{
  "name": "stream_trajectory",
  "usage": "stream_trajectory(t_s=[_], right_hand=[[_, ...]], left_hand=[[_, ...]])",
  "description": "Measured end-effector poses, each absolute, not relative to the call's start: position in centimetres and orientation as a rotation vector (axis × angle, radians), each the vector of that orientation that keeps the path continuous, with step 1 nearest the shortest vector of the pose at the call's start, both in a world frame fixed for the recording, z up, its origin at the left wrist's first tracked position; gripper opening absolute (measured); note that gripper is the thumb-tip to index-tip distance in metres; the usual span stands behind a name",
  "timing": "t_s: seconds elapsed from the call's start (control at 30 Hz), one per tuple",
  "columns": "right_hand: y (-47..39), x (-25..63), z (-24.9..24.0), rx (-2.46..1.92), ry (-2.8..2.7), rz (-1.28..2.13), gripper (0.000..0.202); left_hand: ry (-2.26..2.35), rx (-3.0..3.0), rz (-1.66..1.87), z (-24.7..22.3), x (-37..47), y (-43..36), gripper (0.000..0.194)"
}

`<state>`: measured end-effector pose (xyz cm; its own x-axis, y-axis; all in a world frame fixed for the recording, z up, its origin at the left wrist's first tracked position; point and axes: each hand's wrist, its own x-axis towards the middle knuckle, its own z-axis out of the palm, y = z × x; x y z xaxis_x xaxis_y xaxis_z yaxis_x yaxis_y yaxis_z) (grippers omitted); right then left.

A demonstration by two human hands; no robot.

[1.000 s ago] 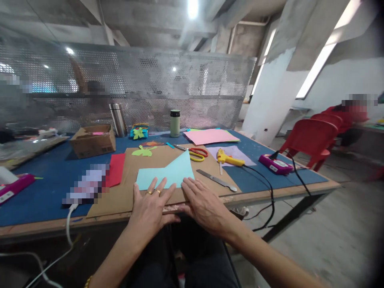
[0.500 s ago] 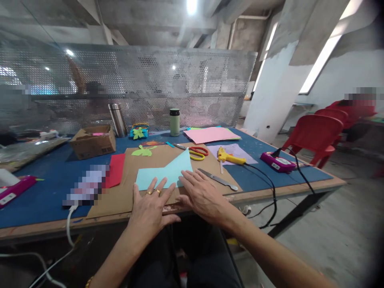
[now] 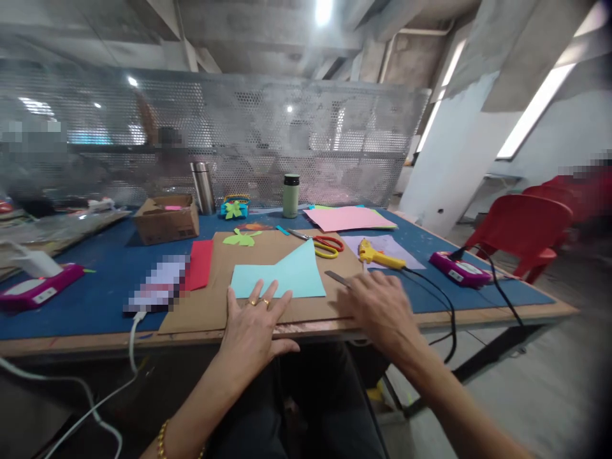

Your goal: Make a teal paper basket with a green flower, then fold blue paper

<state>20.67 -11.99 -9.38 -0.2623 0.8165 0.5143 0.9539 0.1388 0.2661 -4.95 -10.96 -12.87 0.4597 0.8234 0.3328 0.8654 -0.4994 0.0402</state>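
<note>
A light blue paper (image 3: 299,277) with an angled upper edge lies on brown cardboard (image 3: 191,315). My left hand (image 3: 253,319) rests on its lower edge, fingers spread and holding nothing. Over the flat metal blade tool (image 3: 336,278), to the right of the paper, is my right hand (image 3: 380,303). It covers most of the tool and is blurred, so its grip cannot be made out. Scissors (image 3: 327,247) with red and yellow handles lie behind the paper. A yellow glue gun (image 3: 381,256) sits on purple paper (image 3: 411,255), just beyond my right hand.
Left are a phone (image 3: 157,284), red paper (image 3: 198,264) and a cardboard box (image 3: 167,223). Behind stand a steel flask (image 3: 203,188) and a green bottle (image 3: 291,197). Pink sheets (image 3: 351,218) lie at the back, and a purple power strip (image 3: 459,269) with a black cable is right.
My right hand has left the blue paper and moved right, over the blade tool. My left hand stays on the paper. The whole view has shifted slightly.
</note>
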Motion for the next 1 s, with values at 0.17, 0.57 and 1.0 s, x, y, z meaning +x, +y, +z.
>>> stream_trajectory(t_s=[0.17, 0.57, 1.0], right_hand=[[-11.7, 24.7, -9.5, -1.969, -2.202, -0.808, 0.021], [-11.3, 25.5, -8.2, -2.107, -2.06, -0.121, 0.02], [-10.1, 25.7, -6.0, -1.745, -2.052, -0.155, 0.023]], left_hand=[[-1.489, -2.589, -0.519, -12.9, -5.1, -10.9, 0.089], [-1.473, -2.616, -0.487, -12.6, -5.2, -10.7, 0.092], [-1.448, -2.565, -0.474, -13.1, -5.2, -10.7, 0.085]])
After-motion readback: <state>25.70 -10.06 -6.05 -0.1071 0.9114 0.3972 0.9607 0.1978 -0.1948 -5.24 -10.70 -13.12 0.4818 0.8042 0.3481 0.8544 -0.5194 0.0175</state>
